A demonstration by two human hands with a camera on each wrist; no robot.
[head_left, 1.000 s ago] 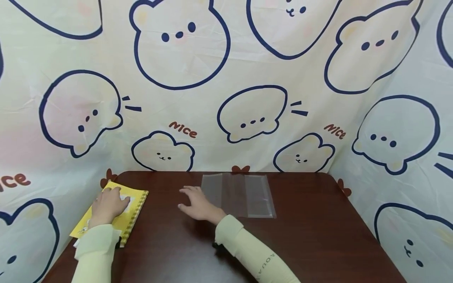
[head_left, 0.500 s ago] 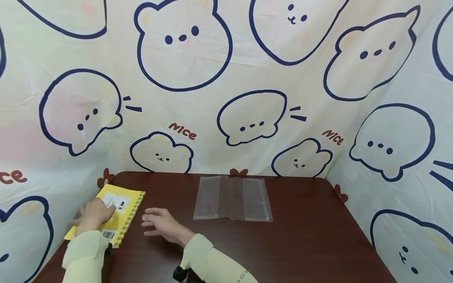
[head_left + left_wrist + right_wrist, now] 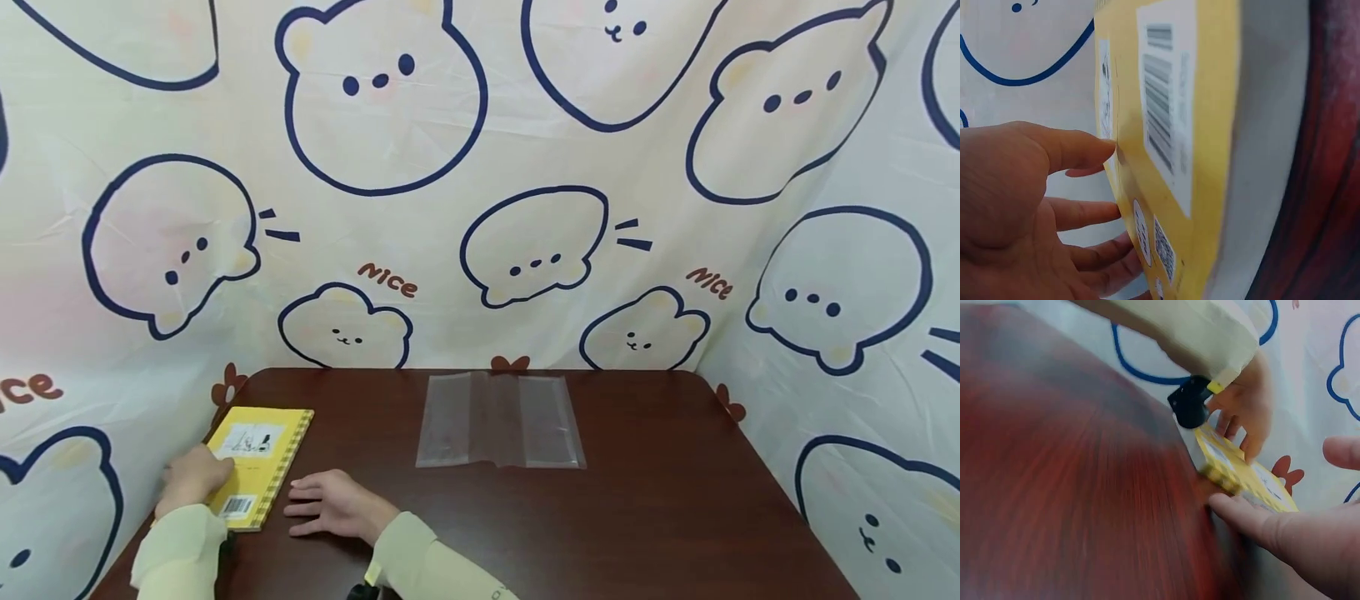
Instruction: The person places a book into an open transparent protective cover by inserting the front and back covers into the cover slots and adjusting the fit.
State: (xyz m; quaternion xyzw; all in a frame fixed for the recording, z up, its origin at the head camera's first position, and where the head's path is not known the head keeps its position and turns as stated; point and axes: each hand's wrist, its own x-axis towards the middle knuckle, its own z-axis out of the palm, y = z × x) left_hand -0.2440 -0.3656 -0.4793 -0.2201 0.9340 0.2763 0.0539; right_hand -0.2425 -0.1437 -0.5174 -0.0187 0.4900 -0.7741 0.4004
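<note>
A yellow book (image 3: pixel 258 467) with a checked spine strip lies at the table's left side, its barcode and picture label facing up. My left hand (image 3: pixel 191 479) is at the book's left edge. In the left wrist view its thumb (image 3: pixel 1088 149) meets the cover's edge, and the other fingers reach that edge and seem to pass under it. My right hand (image 3: pixel 337 504) hovers right of the spine with fingers extended and apart, holding nothing. Toward the back lies a clear plastic book cover (image 3: pixel 498 421), spread flat with a flap at either side.
The dark brown table (image 3: pixel 637 517) extends to the right and front. A patterned cloth (image 3: pixel 420 225) with bear drawings hangs behind the table and along both sides. A black wrist device (image 3: pixel 1191 403) sits at the left sleeve.
My left hand has slid from the top of the book to its left edge. The book has turned straighter and shifted slightly. My right hand has moved left, closer to the spine.
</note>
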